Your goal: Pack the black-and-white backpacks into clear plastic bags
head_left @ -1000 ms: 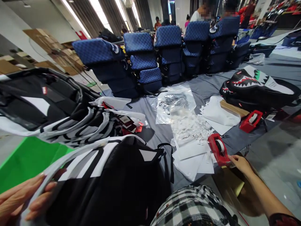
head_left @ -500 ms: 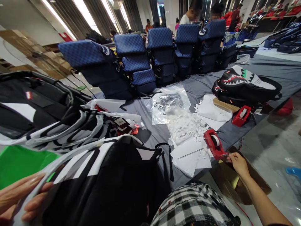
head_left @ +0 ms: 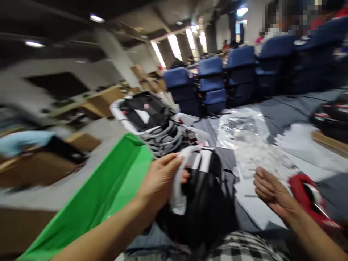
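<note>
A black backpack with white and grey stripes stands in front of me, blurred by motion. My left hand is closed around its pale wrapped edge, thumb on top and fingertips showing on the far side. To the right of the backpack, over white sheets of paper, is my right hand with its fingers curled together. What it pinches, if anything, cannot be made out. A red tape dispenser holding a white roll sits just right of that hand.
Striped backpacks lie stacked beyond the held one. Blue checked bags stand in a row at the back. A green sheet rises on my left. Clear plastic and another dark bag lie on the grey cloth.
My right hand has left the tape dispenser and moved left toward the backpack. The view has swung left. My left hand still grips the backpack's pale edge.
</note>
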Demonstrator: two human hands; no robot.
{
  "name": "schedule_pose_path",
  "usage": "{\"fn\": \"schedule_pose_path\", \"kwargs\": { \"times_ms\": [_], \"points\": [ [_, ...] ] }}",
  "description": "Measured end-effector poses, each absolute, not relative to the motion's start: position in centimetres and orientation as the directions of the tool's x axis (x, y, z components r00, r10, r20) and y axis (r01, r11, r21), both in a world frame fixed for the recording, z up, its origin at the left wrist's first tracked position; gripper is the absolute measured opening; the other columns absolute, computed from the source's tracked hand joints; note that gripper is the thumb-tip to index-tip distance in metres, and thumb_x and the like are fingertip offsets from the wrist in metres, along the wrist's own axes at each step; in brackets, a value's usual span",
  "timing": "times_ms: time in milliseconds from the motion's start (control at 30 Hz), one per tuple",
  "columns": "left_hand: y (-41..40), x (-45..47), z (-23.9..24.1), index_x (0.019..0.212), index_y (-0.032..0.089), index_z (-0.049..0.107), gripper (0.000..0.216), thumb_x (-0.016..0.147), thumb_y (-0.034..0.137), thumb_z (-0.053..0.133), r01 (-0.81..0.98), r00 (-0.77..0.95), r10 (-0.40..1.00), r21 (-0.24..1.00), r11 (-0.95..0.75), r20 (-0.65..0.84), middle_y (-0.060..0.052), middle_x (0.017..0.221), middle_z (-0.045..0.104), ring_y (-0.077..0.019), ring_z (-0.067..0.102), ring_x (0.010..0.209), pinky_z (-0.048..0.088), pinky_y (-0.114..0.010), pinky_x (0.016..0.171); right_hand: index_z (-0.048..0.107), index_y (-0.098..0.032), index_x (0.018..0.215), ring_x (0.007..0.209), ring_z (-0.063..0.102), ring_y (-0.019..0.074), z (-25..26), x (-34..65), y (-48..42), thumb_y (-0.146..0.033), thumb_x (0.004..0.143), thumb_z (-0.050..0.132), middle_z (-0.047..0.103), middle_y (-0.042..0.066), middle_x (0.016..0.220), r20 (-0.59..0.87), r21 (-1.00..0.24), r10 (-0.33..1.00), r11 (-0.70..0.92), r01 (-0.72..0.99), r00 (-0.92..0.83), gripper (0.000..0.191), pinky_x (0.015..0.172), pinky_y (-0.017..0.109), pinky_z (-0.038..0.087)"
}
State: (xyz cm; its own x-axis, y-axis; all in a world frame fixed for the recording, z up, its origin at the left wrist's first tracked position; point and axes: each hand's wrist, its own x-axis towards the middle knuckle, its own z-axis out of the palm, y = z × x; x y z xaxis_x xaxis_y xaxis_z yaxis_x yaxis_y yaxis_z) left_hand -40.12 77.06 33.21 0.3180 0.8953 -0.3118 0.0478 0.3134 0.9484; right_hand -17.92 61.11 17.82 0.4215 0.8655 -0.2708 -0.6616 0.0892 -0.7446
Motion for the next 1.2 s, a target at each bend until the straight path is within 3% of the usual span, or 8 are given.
{"fn": "schedule_pose_path", "kwargs": {
  "times_ms": [67, 167, 333, 467, 600, 800, 1000, 1200],
  "points": [
    [76.1, -39.1, 33.3, 0.085, 0.01, 0.067, 0.02, 0.071, 0.02, 0.076, -0.006, 0.363, 0.882, 0.946, 0.324, -0.3, -0.003, 0.064, 0.068, -0.0109, 0.059, 0.041, 0.047, -0.017, 0.038, 0.047, -0.021, 0.068, 0.041, 0.015, 0.0043, 23.8, -19.3, 63.7, -0.053, 0.08, 0.079, 0.025, -0.011, 0.047, -0.043, -0.835, 0.939, 0.154, -0.527, 0.342, 0.047, 0.037, 0.018, 0.021],
    [75.4, -38.5, 33.0, 0.084, 0.012, 0.064, 0.027, 0.075, 0.035, 0.074, -0.087, 0.421, 0.861, 0.933, 0.35, -0.284, -0.004, 0.062, 0.066, -0.0135, 0.06, 0.042, 0.047, -0.02, 0.039, 0.051, -0.021, 0.068, 0.039, 0.023, 0.0045, 29.4, -21.9, 66.5, -0.059, 0.077, 0.079, 0.032, -0.009, 0.044, 0.119, -0.935, 0.963, 0.191, -0.298, 0.244, 0.049, 0.038, 0.019, 0.02],
    [74.5, -39.4, 32.5, 0.087, 0.011, 0.066, 0.053, 0.077, 0.063, 0.067, -0.153, 0.497, 0.832, 0.919, 0.364, -0.247, -0.006, 0.067, 0.066, -0.0158, 0.063, 0.048, 0.05, -0.023, 0.045, 0.049, -0.02, 0.068, 0.037, 0.027, 0.0037, 30.6, -24.2, 69.5, -0.073, 0.067, 0.079, 0.043, -0.007, 0.043, 0.104, -0.986, 0.977, 0.126, -0.112, 0.188, 0.06, 0.038, 0.019, 0.016],
    [74.0, -39.4, 32.8, 0.082, 0.01, 0.065, 0.066, 0.063, 0.073, 0.076, -0.166, 0.549, 0.809, 0.92, 0.354, -0.212, -0.006, 0.069, 0.065, -0.0139, 0.061, 0.046, 0.047, -0.023, 0.043, 0.048, -0.021, 0.067, 0.037, 0.028, 0.0034, 29.8, -24.0, 70.3, -0.077, 0.061, 0.079, 0.043, -0.007, 0.043, 0.046, -0.996, 0.985, 0.058, -0.068, 0.167, 0.065, 0.038, 0.018, 0.016],
    [73.6, -38.8, 32.8, 0.075, 0.012, 0.061, 0.066, 0.052, 0.068, 0.086, -0.206, 0.54, 0.824, 0.922, 0.328, -0.172, -0.003, 0.066, 0.062, -0.012, 0.058, 0.044, 0.044, -0.021, 0.04, 0.049, -0.02, 0.066, 0.038, 0.029, 0.0037, 29.5, -23.9, 70.3, -0.08, 0.06, 0.078, 0.042, -0.007, 0.043, 0.043, -0.999, 0.99, 0.044, -0.008, 0.135, 0.066, 0.038, 0.018, 0.015],
    [73.7, -38.8, 32.4, 0.075, 0.013, 0.061, 0.042, 0.057, 0.043, 0.083, -0.18, 0.492, 0.851, 0.934, 0.309, -0.187, -0.003, 0.063, 0.065, -0.0132, 0.059, 0.043, 0.044, -0.021, 0.038, 0.052, -0.02, 0.072, 0.038, 0.035, 0.0048, 29.1, -23.6, 69.8, -0.079, 0.067, 0.073, 0.05, -0.005, 0.047, 0.054, -0.998, 0.994, 0.05, 0.037, 0.093, 0.063, 0.036, 0.017, 0.02],
    [73.6, -39.3, 32.4, 0.081, 0.011, 0.064, 0.041, 0.063, 0.042, 0.085, -0.188, 0.53, 0.817, 0.908, 0.373, -0.226, -0.004, 0.063, 0.066, -0.0135, 0.061, 0.045, 0.046, -0.02, 0.041, 0.057, -0.018, 0.082, 0.048, 0.053, 0.0089, 29.5, -22.8, 69.2, -0.076, 0.071, 0.072, 0.063, 0.0, 0.063, -0.033, -0.999, 0.993, -0.03, 0.02, -0.116, 0.061, 0.038, 0.017, 0.039],
    [73.7, -39.0, 32.0, 0.091, 0.009, 0.068, 0.047, 0.061, 0.039, 0.09, -0.213, 0.565, 0.791, 0.884, 0.415, -0.235, -0.005, 0.062, 0.066, -0.0139, 0.062, 0.046, 0.05, -0.021, 0.043, 0.055, -0.017, 0.081, 0.045, 0.051, 0.008, 30.3, -22.2, 69.6, -0.075, 0.071, 0.072, 0.063, 0.001, 0.064, -0.118, -0.993, 0.957, -0.115, 0.028, -0.264, 0.061, 0.034, 0.017, 0.039]
  ]
}}
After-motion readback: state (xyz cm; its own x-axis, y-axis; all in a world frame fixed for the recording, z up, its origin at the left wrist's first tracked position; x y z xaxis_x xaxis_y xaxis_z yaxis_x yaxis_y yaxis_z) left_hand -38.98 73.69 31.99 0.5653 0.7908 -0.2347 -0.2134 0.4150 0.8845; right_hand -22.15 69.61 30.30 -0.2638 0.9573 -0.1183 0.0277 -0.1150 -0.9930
